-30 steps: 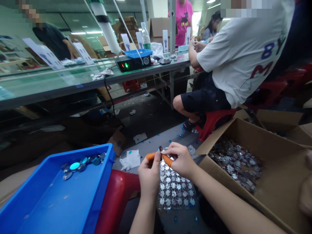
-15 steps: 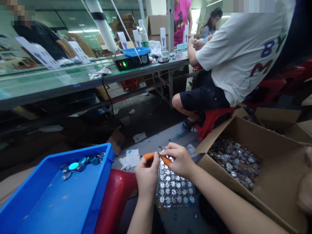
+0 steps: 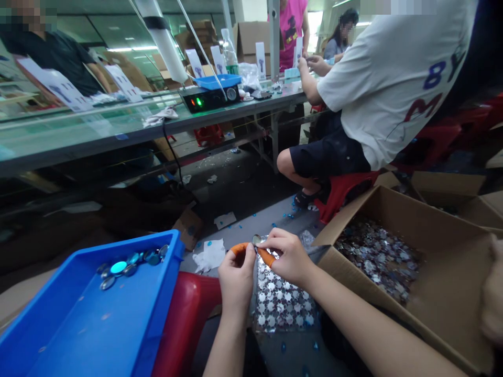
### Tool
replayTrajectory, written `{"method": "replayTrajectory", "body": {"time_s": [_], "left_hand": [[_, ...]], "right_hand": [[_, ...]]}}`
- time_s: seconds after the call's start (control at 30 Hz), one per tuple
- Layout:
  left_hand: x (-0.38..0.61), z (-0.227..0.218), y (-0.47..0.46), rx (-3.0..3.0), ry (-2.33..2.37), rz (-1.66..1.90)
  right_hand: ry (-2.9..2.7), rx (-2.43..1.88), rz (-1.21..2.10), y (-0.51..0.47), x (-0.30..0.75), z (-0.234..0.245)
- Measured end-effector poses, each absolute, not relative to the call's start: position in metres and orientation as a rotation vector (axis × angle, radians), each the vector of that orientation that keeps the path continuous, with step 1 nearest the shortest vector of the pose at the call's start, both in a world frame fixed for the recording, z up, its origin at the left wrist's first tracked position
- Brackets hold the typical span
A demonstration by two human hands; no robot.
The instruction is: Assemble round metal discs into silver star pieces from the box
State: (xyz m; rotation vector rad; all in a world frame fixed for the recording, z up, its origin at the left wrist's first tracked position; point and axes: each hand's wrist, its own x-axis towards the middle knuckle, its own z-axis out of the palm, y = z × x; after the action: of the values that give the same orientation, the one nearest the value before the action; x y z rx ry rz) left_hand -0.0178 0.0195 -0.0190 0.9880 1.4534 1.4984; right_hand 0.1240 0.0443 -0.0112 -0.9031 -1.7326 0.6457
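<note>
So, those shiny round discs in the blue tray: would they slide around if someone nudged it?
Probably. The round discs look smooth and flat, and the blue tray has a smooth floor, so they'd likely skate about. Their glossy faces may also feel slippery to pinch.

2 hands (image 3: 237, 285), 2 orange finger cots (image 3: 267, 256), 1 metal disc (image 3: 258, 240)

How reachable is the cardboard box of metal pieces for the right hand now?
Probably yes: the right hand sits beside the cardboard box, nothing between them. It would first need to release the small round metal piece it pinches with the left hand.
</note>
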Motion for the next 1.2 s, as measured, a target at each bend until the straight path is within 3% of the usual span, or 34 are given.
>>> {"method": "replayTrajectory", "body": {"time_s": [0.5,0.83,1.2], "left_hand": [[-0.028,-0.013,0.019,1.138,1.451,1.424],[-0.02,-0.021,0.021,0.924,1.343,1.488],[-0.019,-0.029,0.023,0.769,1.201,1.46]], "right_hand": [[-1.869,-0.851,0.586,0.047,0.134,-0.014],[-1.703,-0.864,0.729,0.046,0.131,-0.006],[-1.829,-0.94,0.51,0.045,0.129,-0.016]]}}
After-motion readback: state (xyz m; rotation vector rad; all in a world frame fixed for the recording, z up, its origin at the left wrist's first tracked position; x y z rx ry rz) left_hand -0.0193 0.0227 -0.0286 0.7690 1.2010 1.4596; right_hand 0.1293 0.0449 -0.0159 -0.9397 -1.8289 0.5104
